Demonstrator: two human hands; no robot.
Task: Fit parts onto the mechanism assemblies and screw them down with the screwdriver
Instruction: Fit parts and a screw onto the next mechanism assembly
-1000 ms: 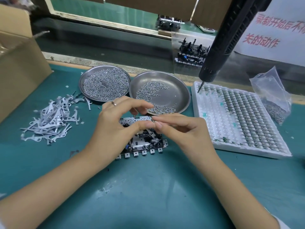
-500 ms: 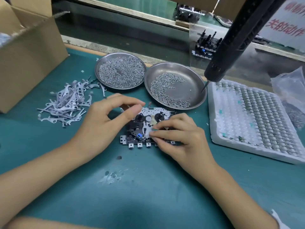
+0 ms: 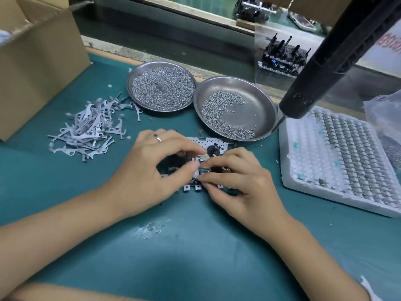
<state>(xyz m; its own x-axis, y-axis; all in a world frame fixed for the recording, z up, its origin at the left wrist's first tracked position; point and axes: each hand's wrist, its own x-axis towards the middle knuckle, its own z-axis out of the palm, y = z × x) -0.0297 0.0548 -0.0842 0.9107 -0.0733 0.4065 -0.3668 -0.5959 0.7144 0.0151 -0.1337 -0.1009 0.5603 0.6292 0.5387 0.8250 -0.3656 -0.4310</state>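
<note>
Both hands are down on the small silver-and-black metal mechanism assembly [image 3: 208, 148], which sits mid-worktop, just in front of the two round steel dishes. The left hand [image 3: 152, 168] curls over its left half, thumb and forefinger closing on something tiny at the middle; what it is cannot be told. The right hand [image 3: 236, 181] pinches in from the other side, fingertips [image 3: 204, 178] pressed to the near edge.

The risk here is the small part: two sets of fingers crowd one spot, and a slip could flick it onto the green worktop [image 3: 195, 257] or seat it crooked. The black electric screwdriver [image 3: 338, 55] hangs over the far right, tip by the dish of loose silver screws [image 3: 225, 118], untouched. Driving a screw before the part sits flat would likely jam it.
</note>
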